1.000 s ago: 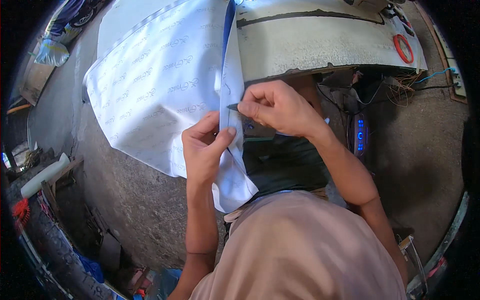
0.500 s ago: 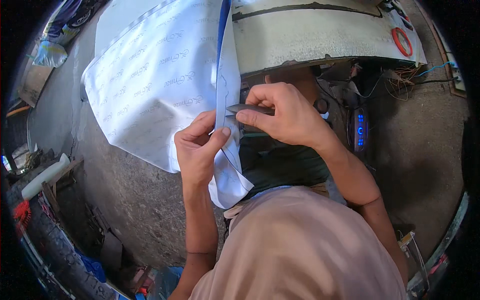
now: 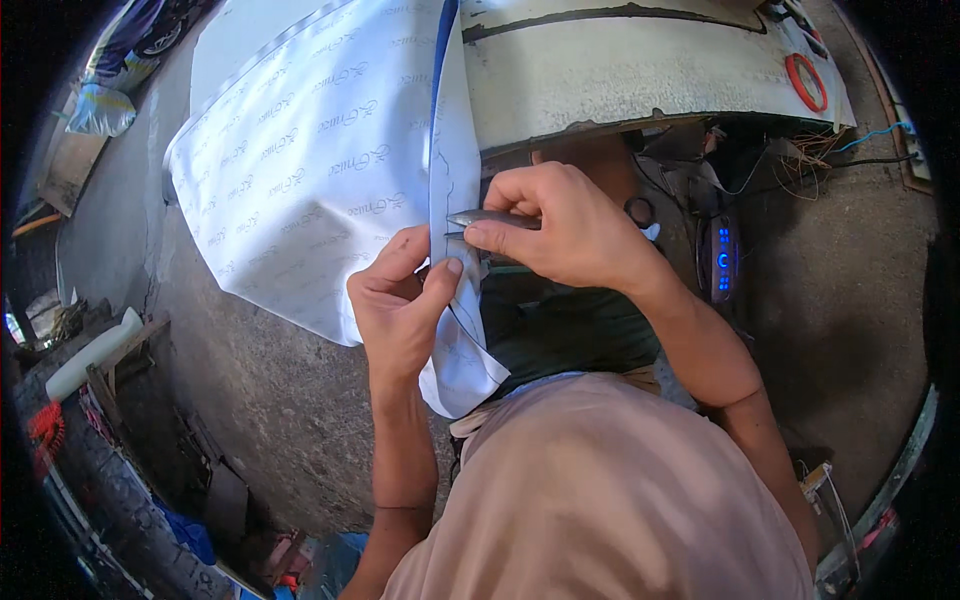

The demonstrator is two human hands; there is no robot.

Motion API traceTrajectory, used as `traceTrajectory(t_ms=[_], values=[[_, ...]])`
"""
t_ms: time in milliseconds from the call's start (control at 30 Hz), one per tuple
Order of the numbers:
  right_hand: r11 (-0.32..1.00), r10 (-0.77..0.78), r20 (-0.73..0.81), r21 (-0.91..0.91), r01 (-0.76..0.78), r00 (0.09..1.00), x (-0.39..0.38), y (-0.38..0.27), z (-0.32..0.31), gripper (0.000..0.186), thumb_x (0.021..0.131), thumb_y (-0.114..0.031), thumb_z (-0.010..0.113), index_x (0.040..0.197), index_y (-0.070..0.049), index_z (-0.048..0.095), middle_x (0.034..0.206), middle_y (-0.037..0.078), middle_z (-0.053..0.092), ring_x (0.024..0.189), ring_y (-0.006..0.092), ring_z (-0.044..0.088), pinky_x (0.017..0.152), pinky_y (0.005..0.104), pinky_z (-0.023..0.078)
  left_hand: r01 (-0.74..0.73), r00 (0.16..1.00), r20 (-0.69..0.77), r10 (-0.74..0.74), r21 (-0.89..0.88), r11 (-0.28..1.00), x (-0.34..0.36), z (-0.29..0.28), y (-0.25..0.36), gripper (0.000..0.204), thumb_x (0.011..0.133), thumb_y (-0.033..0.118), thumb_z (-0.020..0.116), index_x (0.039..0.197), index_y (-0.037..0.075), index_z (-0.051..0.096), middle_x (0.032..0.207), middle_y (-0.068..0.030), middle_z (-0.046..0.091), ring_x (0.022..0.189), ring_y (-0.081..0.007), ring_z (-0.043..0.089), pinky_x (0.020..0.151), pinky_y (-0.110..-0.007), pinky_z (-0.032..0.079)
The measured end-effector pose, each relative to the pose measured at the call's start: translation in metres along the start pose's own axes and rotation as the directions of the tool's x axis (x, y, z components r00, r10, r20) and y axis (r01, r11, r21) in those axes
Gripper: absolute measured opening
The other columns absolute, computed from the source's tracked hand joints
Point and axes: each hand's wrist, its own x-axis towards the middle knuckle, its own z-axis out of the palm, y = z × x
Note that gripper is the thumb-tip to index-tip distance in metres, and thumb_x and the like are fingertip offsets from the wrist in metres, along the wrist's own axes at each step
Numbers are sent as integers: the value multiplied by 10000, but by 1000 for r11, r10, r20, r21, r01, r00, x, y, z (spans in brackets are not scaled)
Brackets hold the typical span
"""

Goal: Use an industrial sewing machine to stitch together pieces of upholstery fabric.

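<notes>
I count 2 hands in the head view, both mine, entering from the lower edge. The left hand (image 3: 405,310) is closed in a pinch, thumb and fingers clamping the folded edge of 1 white printed sheet (image 3: 310,180). The sheet hangs from the upper middle of the frame and spreads to the left, with 1 blue strip along its right border; its lower corner drops between my forearms, just above my beige shirt (image 3: 600,490). The right hand (image 3: 565,225) is closed around 1 pair of metal scissors (image 3: 490,220), whose 2 blades point left and meet the sheet edge just above the left thumb. Behind the sheet lies 1 pale worn tabletop (image 3: 640,70), carrying 1 red ring (image 3: 806,82) near its right end. Below it sits 1 dark device with blue lights (image 3: 722,258). The floor (image 3: 270,400) is grey concrete.
</notes>
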Motion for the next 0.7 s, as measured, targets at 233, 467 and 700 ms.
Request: traceTrajectory(t_ms=[233,467,700], values=[[878,60,292,440,-190,955,10,14,-6,244,1014,-185,751,828,-51,666,654,-14,588,556,58,432,518,208,330,52,998,48,-52,5,999,2,-1,0,358,908,-105,667,1257,-102,748,1148,-103,717,940,-145,590,841,-222,475],[892,-39,144,451,-31,989,11,36,9,255,1043,-209,729,842,-62,669,637,-21,574,540,52,439,510,200,338,-23,997,70,20,41,999,3,3,2,316,919,-89,666,1222,-110,755,1138,-94,707,925,-125,565,826,-210,446],[885,12,148,458,-80,989,2,31,6,241,1043,-194,728,852,-58,672,652,-18,590,549,53,456,504,203,347,167,984,-56,-171,-57,984,-4,-3,-1,318,902,-71,728,1215,-85,778,1094,-115,781,873,-118,638,811,-208,510]])
